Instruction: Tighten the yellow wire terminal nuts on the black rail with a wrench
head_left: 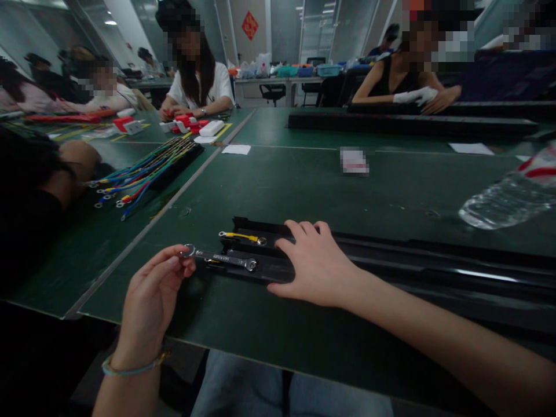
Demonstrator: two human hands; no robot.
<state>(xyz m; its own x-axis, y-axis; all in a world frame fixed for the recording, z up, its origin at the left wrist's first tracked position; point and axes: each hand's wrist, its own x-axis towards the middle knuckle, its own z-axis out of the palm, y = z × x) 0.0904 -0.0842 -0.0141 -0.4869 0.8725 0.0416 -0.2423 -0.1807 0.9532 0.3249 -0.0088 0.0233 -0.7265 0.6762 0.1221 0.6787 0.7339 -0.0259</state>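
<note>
My left hand (154, 289) pinches one end of a metal wrench (221, 258). The wrench's other ring end reaches over the near channel of a pair of long black metal channels (434, 260). My right hand (319, 266) spans the channels near their left end, thumb on the near side and fingers on the far side, gripping them. A short yellow wire with ring terminals (241, 236) lies at the end of the far channel, one terminal at a round fastener. Another yellow wire is partly hidden below the wrench.
Colored wires with ring terminals (147, 168) lie at the left. A plastic bottle (508, 200) lies on its side at the right. Another long black channel (403, 124) stretches across the back. Paper slips (237, 149) dot the green table (269, 185). Several people work around the tables.
</note>
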